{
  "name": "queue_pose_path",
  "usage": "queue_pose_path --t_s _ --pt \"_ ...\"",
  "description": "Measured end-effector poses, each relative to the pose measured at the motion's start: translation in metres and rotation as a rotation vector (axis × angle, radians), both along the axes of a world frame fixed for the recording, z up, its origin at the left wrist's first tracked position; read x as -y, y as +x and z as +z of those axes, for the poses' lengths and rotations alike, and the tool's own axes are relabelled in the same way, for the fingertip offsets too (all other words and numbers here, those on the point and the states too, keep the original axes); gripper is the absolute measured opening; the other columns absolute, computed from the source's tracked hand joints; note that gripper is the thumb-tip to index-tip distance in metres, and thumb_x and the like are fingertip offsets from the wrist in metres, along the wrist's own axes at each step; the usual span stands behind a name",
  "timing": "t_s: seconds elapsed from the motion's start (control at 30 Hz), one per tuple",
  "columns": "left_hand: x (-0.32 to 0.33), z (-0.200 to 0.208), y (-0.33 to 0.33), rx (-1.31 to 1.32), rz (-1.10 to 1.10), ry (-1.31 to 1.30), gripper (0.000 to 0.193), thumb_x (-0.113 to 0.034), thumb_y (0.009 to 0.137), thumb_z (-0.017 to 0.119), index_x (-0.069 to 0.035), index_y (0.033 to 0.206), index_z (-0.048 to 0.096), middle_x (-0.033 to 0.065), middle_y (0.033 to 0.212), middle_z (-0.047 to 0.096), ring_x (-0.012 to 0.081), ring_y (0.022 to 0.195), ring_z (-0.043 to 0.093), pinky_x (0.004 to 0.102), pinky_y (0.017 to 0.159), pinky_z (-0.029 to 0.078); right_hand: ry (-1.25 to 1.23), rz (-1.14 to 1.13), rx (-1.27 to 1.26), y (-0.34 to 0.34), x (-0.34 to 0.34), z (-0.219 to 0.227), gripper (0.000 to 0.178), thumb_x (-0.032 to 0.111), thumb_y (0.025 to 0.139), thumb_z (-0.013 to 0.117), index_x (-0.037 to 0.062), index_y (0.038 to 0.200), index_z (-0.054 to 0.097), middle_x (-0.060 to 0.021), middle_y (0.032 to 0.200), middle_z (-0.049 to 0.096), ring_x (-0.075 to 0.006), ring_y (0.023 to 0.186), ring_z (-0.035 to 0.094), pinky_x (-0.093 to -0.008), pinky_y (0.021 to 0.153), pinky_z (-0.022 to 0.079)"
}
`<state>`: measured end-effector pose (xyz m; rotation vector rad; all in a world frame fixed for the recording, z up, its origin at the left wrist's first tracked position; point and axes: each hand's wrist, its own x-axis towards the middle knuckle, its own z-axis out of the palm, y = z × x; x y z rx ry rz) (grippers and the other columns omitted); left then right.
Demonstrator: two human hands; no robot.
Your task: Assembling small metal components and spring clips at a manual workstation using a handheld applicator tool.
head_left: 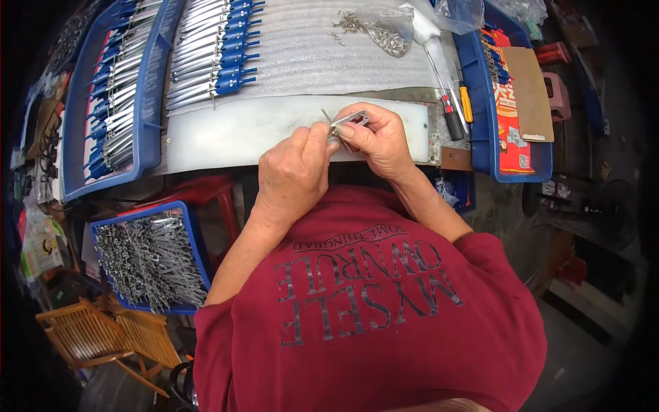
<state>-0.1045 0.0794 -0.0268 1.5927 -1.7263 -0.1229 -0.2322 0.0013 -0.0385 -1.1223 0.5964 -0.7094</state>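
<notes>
Both my hands meet over the white board (226, 134) at the bench's near edge. My left hand (296, 163) is closed, thumb and fingers pinching one end of a small silvery metal part (355, 117). From the other side my right hand (382, 137) grips the same part between thumb and fingers. A flat slotted piece sticks out past the right thumb, and a thin rod pokes up between the hands. My fingers hide the joint between these pieces. Beyond the board, long metal pieces with blue ends (233, 81) lie in a row on a foam sheet (302, 58).
A blue bin (147, 117) of similar blue-ended pieces stands left; a lower blue bin (195, 247) holds many metal parts. Small pins (391, 38) spill from a plastic bag. Screwdrivers (466, 103) lie beside a right-hand bin (486, 130) with cardboard. A wooden chair (86, 333) stands lower left.
</notes>
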Motion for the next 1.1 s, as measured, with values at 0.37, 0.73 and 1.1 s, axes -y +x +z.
queue_pose_path --t_s 0.37,0.73,1.1 --pt "-0.001 0.001 -0.001 0.136 -0.063 -0.006 0.015 -0.013 0.072 0.055 -0.004 0.078 0.045 0.0063 0.059 0.042 0.0208 0.048 0.049 0.0297 0.041 0.040 -0.112 0.122 -0.255 -0.007 0.012 0.011 0.010 0.005 0.068 0.059 0.0016 0.076 0.056 0.0026 0.068 0.052 -0.0029 0.063 0.046 -0.0173 0.056 0.038" --pt "0.000 0.001 -0.001 0.134 -0.124 -0.012 0.015 -0.013 0.072 0.055 -0.005 0.072 0.042 0.0062 0.057 0.040 0.0203 0.046 0.048 0.0304 0.040 0.039 -0.060 0.171 -0.258 -0.011 0.011 0.010 0.008 0.004 0.068 0.058 0.0027 0.073 0.053 0.0044 0.066 0.049 -0.0014 0.058 0.042 -0.0148 0.049 0.034" --pt "0.002 -0.007 0.002 0.049 -0.094 0.000 0.020 -0.008 0.070 0.057 -0.003 0.088 0.048 0.0100 0.062 0.045 0.0269 0.050 0.048 0.0340 0.042 0.037 -0.035 0.159 -0.257 -0.006 0.012 0.017 0.011 0.012 0.075 0.055 0.0015 0.072 0.053 0.0007 0.063 0.051 -0.0039 0.052 0.044 -0.0167 0.048 0.036"
